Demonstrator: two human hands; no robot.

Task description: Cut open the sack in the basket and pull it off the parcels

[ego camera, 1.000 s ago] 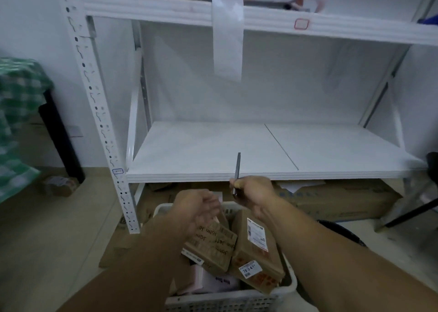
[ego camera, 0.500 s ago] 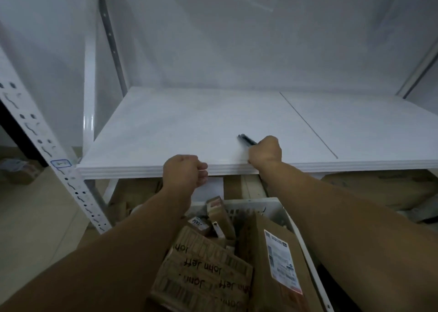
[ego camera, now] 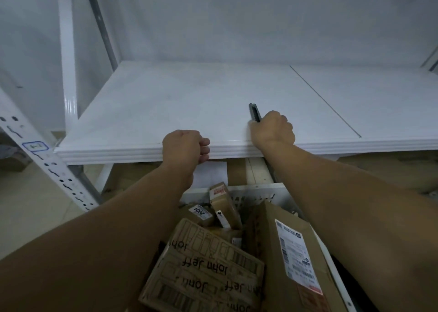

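Observation:
My right hand (ego camera: 272,129) rests on the white shelf board, closed around a dark slim cutter (ego camera: 254,112) whose tip lies flat on the shelf and points away from me. My left hand (ego camera: 183,150) is curled into a fist at the shelf's front edge, with nothing in it. Below my arms stands the white perforated basket (ego camera: 257,194), filled with brown cardboard parcels. One printed box (ego camera: 203,266) reads "John Jeff". A taller parcel (ego camera: 291,252) at the right carries a shipping label. No sack shows around the parcels.
The white shelf board (ego camera: 189,103) spans the view, with a seam at the right. A perforated white upright (ego camera: 40,160) slants at the left. Flattened cardboard and a white paper sheet (ego camera: 213,175) lie under the shelf. Beige floor lies at the left.
The view has moved in closer to the shelf. My right hand has lowered the cutter from upright down onto the shelf board. My left hand has closed into a fist at the shelf edge.

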